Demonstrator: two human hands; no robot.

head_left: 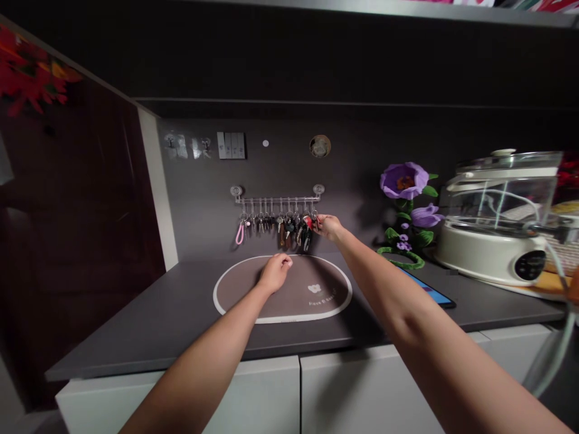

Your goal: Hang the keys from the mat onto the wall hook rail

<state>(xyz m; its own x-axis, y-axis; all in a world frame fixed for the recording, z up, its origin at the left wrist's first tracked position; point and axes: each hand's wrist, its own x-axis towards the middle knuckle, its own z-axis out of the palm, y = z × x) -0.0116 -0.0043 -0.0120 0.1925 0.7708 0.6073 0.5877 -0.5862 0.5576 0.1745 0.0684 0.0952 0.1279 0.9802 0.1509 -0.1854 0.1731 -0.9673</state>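
My right hand (329, 226) is raised to the right end of a clear key rack (280, 199) on the wall. Its fingers are pinched around a bunch of keys (315, 220) there; a small red piece shows beside the fingertips. Several other key bunches (261, 223) hang from the hooks, one with a pink loop strap (240, 232) at the left end. Over the brown oval mat (244, 301) my left hand (275, 272) is closed, fingers curled in. Whatever it may hold is hidden.
On the right of the dark counter (181, 319) stand purple artificial flowers (404, 181), a tablet (434, 292) and a cream appliance with a clear top (488, 247). Wall switches (231, 146) are above the rack. An overhead cabinet (289, 60) juts out. A dark door (81, 229) is at left.
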